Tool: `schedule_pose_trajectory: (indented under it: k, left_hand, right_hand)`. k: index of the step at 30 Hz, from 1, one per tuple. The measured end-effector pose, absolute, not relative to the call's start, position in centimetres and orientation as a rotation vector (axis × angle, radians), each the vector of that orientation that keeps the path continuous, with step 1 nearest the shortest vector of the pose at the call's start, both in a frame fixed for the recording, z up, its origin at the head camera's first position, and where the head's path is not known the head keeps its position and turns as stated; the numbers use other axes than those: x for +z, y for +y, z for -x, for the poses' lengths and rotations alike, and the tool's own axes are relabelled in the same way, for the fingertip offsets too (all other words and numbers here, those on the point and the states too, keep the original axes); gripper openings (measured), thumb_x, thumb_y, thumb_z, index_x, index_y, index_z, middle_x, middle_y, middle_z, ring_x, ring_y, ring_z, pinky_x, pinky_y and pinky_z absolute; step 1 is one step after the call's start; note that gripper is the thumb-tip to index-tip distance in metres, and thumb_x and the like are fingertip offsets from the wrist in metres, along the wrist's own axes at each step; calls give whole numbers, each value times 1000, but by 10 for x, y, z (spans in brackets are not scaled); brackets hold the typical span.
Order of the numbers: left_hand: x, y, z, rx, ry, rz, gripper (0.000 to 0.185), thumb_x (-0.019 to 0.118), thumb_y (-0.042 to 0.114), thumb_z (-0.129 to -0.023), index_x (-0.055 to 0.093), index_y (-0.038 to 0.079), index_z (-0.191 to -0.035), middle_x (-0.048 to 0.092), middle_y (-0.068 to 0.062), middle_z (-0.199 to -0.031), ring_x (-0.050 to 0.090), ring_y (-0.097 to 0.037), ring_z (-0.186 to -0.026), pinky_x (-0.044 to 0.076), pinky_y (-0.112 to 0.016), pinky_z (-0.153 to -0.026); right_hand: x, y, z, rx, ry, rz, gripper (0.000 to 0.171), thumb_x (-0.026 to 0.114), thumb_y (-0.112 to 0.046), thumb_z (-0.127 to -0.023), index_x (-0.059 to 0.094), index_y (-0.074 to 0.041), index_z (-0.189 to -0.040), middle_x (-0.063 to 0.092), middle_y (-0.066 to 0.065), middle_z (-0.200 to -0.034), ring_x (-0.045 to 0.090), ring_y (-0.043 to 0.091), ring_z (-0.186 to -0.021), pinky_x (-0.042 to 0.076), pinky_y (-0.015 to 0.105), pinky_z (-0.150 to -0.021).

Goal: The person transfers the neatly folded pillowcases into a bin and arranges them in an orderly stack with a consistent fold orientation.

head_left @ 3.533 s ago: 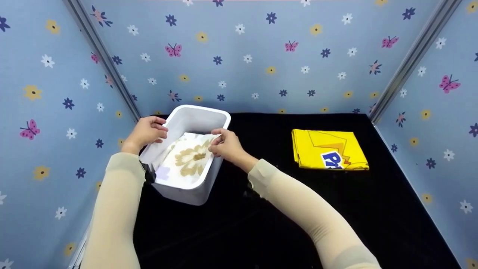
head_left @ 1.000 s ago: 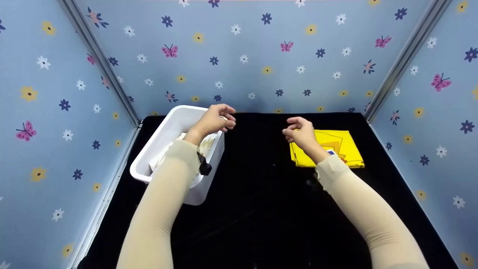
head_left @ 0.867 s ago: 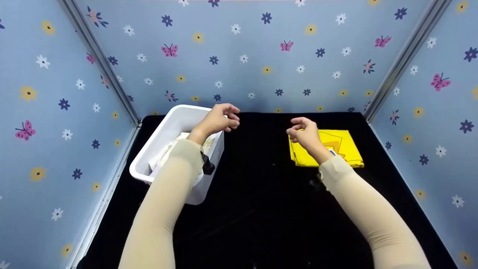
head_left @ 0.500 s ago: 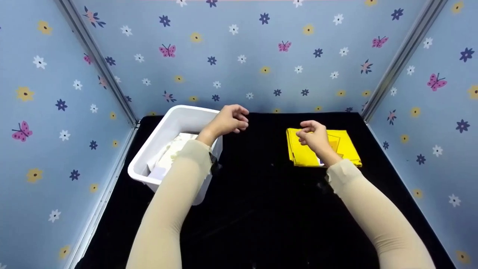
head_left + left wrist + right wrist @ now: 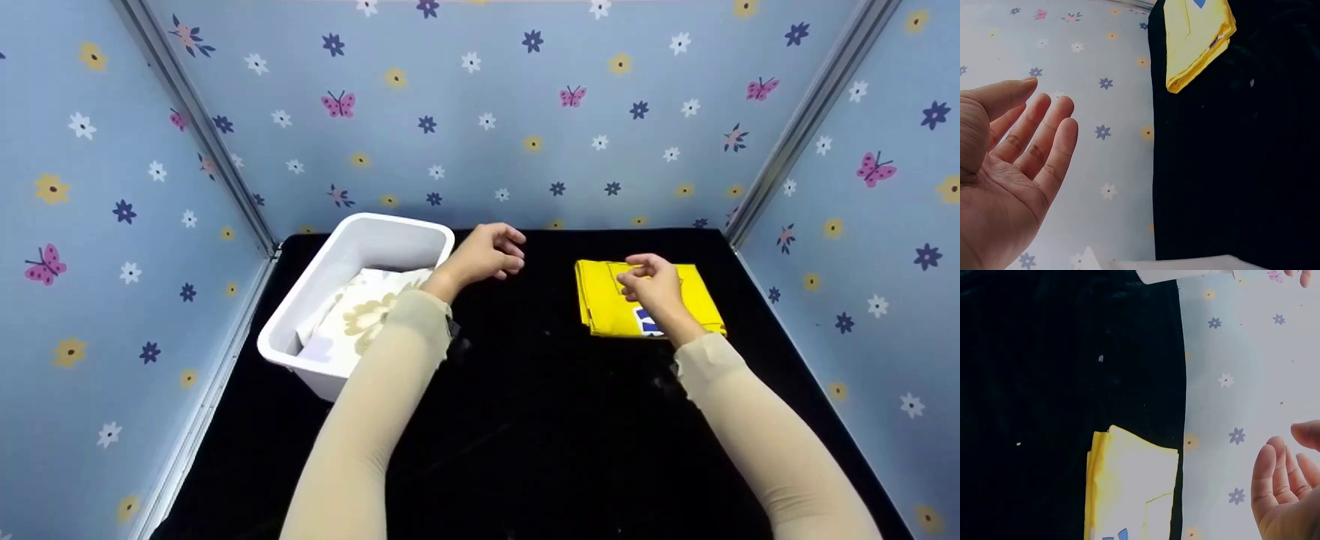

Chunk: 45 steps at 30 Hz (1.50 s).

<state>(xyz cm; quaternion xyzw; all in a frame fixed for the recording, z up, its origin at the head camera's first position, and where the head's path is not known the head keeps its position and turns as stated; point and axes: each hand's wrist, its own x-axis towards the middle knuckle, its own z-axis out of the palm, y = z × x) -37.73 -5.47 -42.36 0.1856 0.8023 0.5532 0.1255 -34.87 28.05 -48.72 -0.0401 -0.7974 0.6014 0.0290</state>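
Note:
A white plastic bin stands at the back left of the black table, with a folded white cloth printed with tan flowers lying inside. My left hand hovers just right of the bin, fingers relaxed and empty; the left wrist view shows its open palm. A folded yellow cloth with a blue and white print lies at the back right. My right hand hangs over it with loose fingers and holds nothing. The yellow cloth also shows in both wrist views.
Blue walls with flowers and butterflies close in the table at the left, back and right. The black tabletop stretches between the bin and the yellow cloth and toward me. The bin's edge shows at the top of the right wrist view.
Both hands left the floral cloth in the bin and moved right. The left hand now hovers beside the bin; the right hand has come over the yellow cloth.

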Motion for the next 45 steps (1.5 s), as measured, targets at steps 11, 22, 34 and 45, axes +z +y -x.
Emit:
schedule_pose_trajectory:
  k: [11, 22, 34, 45]
  left_hand:
    - [-449, -25, 371, 1676, 2254, -539, 39, 74, -4, -96, 65, -4, -135, 76, -14, -108, 73, -16, -82, 60, -28, -69]
    - [-489, -18, 365, 1728, 2171, -479, 40, 72, -8, -95, 65, -5, -134, 75, -8, -100, 71, -14, -79, 59, -26, -66]
    - [-524, -10, 358, 1804, 2094, -417, 39, 72, -9, -95, 65, -6, -133, 75, -7, -98, 72, -15, -78, 61, -27, -66]
    - [-554, -4, 348, 1816, 2058, -387, 37, 71, -9, -95, 66, -5, -131, 76, -9, -100, 73, -16, -79, 60, -26, -65]
  right_hand:
    - [-501, 298, 342, 1858, -2456, 212, 44, 72, -7, -102, 58, 7, -141, 67, -5, -89, 69, 9, -71, 62, 21, -65]
    - [-520, 307, 336, 1879, -2398, 292, 39, 73, -1, -99, 59, 10, -134, 67, -8, -80, 71, 8, -64, 63, 23, -64]
    - [-541, 302, 326, 1930, -2384, 297, 35, 71, 1, -100, 59, 9, -132, 67, -6, -81, 68, 7, -65, 60, 21, -60]
    - [-562, 302, 319, 1886, -2412, 322, 38, 70, 1, -101, 58, 13, -135, 67, -7, -85, 68, 8, -69, 61, 22, -63]
